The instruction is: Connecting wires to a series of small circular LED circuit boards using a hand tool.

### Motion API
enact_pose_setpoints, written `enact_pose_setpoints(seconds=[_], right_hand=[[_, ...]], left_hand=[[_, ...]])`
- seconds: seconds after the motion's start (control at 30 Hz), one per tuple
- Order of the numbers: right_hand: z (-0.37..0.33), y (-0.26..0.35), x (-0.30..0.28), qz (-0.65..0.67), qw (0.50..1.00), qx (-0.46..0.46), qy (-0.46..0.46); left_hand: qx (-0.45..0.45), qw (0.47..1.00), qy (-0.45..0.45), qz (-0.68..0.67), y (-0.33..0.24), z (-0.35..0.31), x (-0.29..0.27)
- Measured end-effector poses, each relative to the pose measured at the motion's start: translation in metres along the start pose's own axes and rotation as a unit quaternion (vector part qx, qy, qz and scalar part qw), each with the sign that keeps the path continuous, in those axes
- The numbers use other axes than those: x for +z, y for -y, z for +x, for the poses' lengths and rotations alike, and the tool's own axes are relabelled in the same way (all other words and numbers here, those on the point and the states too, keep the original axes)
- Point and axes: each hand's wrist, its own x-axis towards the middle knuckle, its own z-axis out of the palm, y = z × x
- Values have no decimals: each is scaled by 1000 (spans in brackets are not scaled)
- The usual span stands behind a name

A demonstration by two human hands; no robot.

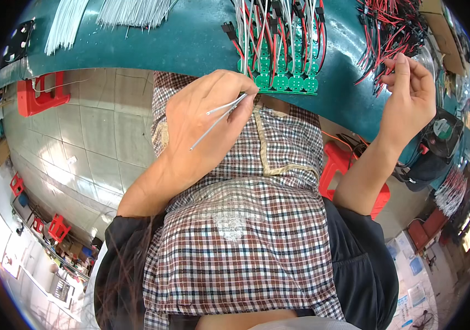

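My left hand (193, 118) is closed in a pinch at the front edge of the green circuit board panel (295, 84). Thin white wires (213, 126) are held between its thumb and forefinger, and their ends stick out toward me. The panel is made up of round boards, and many red, black and white wires with black connectors rise from it. To the right, my right hand (411, 102) is raised beside a pile of red and black wires (375, 33). Its fingers are loosely curled and apart from the thumb, with nothing visible between them.
Bundles of white wires (65, 25) lie at the back left of the green table (191, 49). A cardboard box (443, 33) stands at the far right. Red stools (42, 94) are on the tiled floor, one beside my right arm. A checked apron (235, 247) covers my lap.
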Motion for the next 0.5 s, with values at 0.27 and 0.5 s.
enact_pose_setpoints(seconds=[0.27, 0.5], right_hand=[[-14, 4, -5, 48, 997, 46, 46], [-30, -21, -9, 84, 984, 108, 116]], left_hand=[[-33, 998, 45, 30, -9, 3, -3], [-53, 993, 53, 95, -13, 10, 2]])
